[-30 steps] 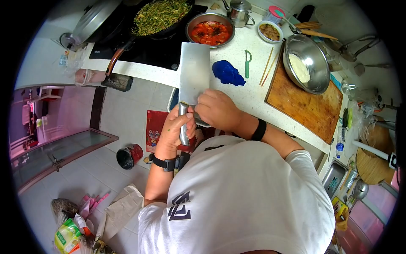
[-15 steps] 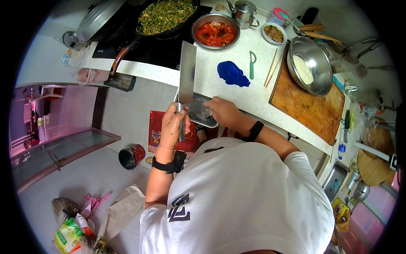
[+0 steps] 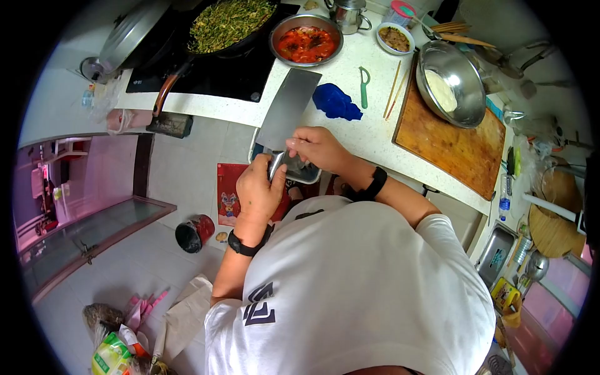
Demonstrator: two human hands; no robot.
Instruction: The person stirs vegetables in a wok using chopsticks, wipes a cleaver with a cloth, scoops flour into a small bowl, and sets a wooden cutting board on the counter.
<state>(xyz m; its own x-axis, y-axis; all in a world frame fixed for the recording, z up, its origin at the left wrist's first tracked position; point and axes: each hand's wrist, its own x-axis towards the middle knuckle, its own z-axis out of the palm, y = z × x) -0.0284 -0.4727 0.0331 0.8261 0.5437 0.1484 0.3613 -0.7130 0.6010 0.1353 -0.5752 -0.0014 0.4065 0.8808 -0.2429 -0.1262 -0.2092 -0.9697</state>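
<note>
My left hand [image 3: 259, 190] is wrapped round the metal handle of a cleaver [image 3: 290, 103]. Its broad blade points away from me, tilted with the flat face up. Curled fingers of my right hand [image 3: 319, 150] meet the blade's right side near the handle; whether they pinch the blade or something small is hidden. Beneath both hands is a metal tray [image 3: 310, 177] at the counter's front edge, mostly covered by the blade and hands. A crumpled blue cloth-like piece [image 3: 336, 102] and a green peeler [image 3: 364, 87] lie on the counter beyond.
A steel bowl of red food [image 3: 306, 40] and a pan of chopped greens [image 3: 231, 25] are at the back. Chopsticks [image 3: 394, 90] lie left of a wooden board [image 3: 450, 147], which holds a steel bowl with dough [image 3: 453, 84]. A bucket [image 3: 195, 233] stands on the floor.
The cleaver has turned from edge-on and upright to lying flatter, tilted right. My right hand has risen from the tray to the blade. The view has shifted slightly.
</note>
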